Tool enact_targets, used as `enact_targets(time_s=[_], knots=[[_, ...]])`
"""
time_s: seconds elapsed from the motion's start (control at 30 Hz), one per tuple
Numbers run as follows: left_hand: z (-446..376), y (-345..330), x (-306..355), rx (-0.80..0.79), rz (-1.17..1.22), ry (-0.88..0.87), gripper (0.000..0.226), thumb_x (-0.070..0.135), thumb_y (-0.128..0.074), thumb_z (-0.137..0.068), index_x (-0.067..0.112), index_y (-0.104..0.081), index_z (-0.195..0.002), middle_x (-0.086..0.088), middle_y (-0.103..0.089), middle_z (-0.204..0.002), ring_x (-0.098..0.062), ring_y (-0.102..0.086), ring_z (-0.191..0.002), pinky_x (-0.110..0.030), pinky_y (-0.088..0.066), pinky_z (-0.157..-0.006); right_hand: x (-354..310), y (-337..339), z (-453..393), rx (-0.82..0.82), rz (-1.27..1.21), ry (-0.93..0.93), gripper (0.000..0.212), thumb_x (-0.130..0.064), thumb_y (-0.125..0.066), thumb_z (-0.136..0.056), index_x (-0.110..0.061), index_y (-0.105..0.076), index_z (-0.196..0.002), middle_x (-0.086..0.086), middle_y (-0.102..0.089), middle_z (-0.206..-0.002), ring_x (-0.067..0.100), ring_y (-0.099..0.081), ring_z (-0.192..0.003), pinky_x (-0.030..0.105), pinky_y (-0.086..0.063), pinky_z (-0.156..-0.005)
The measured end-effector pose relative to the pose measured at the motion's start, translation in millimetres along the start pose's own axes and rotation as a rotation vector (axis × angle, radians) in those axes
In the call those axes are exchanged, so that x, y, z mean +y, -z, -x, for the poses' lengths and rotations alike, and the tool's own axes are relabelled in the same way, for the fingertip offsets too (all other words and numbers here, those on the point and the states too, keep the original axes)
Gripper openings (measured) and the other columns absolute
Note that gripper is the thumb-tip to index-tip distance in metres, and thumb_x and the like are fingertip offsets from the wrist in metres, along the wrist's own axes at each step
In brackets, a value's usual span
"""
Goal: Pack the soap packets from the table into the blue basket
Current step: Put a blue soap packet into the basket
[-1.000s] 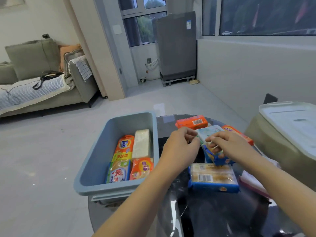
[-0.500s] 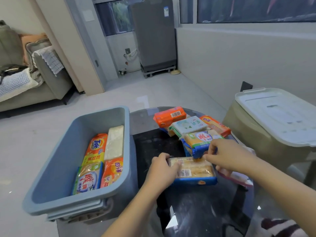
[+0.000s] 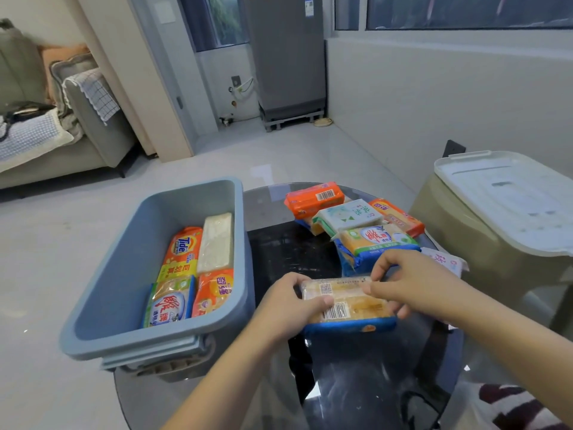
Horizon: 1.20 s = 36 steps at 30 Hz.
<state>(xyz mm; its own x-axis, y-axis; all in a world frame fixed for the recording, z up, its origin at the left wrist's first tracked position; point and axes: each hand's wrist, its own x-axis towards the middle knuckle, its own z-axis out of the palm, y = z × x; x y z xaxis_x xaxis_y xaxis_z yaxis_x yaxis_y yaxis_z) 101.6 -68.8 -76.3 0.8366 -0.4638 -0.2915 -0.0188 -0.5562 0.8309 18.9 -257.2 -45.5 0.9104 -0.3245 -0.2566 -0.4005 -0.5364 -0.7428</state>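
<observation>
Head view shows both hands on one soap packet (image 3: 348,305): the left hand (image 3: 283,305) grips its left end with the thumb on top, and the right hand (image 3: 406,282) pinches its right end with curled fingers. The packet is a flat block in shiny clear wrap with a blue edge and a barcode, and it sits just above or on the dark glass table (image 3: 366,383); I cannot tell if it is lifted yet. To the left of the left hand stands the blue basket (image 3: 117,290), a smooth plastic box with four packets lying flat inside. Past the hands, farther away, is a loose pile of soap packets (image 3: 353,218), orange, pale green and blue, leaning on each other. The slick wrap could slide out of the fingers, so the packet might drop on the hard glass. The basket hangs over the table edge, so a hard push from the hands could tip it. Right of the right hand is a beige bin (image 3: 483,231) with a white lid.
</observation>
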Motion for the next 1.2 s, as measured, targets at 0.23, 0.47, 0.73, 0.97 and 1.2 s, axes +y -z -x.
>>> enact_targets(time_s=[0.23,0.47,0.73,0.97,1.2], knots=[[6,3,29,0.064,0.159,-0.122,0.038,0.026,-0.074,-0.078,0.027,-0.056,-0.111,0.009,-0.066,-0.092,0.002,-0.067,-0.070,-0.008,-0.047,-0.050,-14,22,14,0.196,0.019,0.104,0.020,-0.041,-0.072,-0.072,-0.032,-0.057,-0.082,-0.004,-0.072,-0.070,0.012,-0.067,-0.064,0.037,-0.056,-0.067],[-3,3,64,0.125,0.243,-0.183,0.043,0.023,-0.071,-0.081,0.025,-0.055,-0.120,0.004,-0.067,-0.106,-0.009,-0.069,-0.086,-0.014,-0.055,-0.055,-9,40,8,0.389,-0.119,0.138,0.023,-0.034,-0.076,-0.068,-0.037,-0.058,-0.082,-0.012,-0.070,-0.073,0.006,-0.065,-0.057,0.030,-0.050,-0.049],[-44,-32,101,0.207,0.304,-0.176,0.021,0.023,-0.068,-0.084,0.014,-0.065,-0.103,-0.001,-0.070,-0.104,-0.016,-0.069,-0.093,-0.024,-0.059,-0.069,14,48,-28,0.474,-0.348,0.115,0.025,-0.019,-0.070,-0.076,-0.031,-0.056,-0.094,-0.008,-0.068,-0.094,0.007,-0.064,-0.078,0.027,-0.050,-0.063],[-62,-55,86,0.218,0.297,-0.007,0.036,0.031,-0.068,-0.083,0.014,-0.058,-0.114,-0.003,-0.062,-0.122,-0.019,-0.063,-0.104,-0.033,-0.059,-0.075,30,54,-53,0.376,-0.273,0.015,0.036,-0.019,-0.067,-0.080,-0.021,-0.053,-0.113,-0.006,-0.059,-0.095,0.001,-0.054,-0.076,0.019,-0.039,-0.055],[-54,-63,79,0.180,0.474,0.229,0.071,0.047,-0.070,-0.076,0.021,-0.035,-0.133,-0.007,-0.045,-0.136,-0.025,-0.054,-0.114,-0.045,-0.054,-0.089,30,54,-60,0.153,-0.131,-0.131,0.029,-0.037,-0.045,-0.091,-0.014,-0.059,-0.101,0.005,-0.063,-0.097,0.016,-0.057,-0.082,0.027,-0.042,-0.061]])
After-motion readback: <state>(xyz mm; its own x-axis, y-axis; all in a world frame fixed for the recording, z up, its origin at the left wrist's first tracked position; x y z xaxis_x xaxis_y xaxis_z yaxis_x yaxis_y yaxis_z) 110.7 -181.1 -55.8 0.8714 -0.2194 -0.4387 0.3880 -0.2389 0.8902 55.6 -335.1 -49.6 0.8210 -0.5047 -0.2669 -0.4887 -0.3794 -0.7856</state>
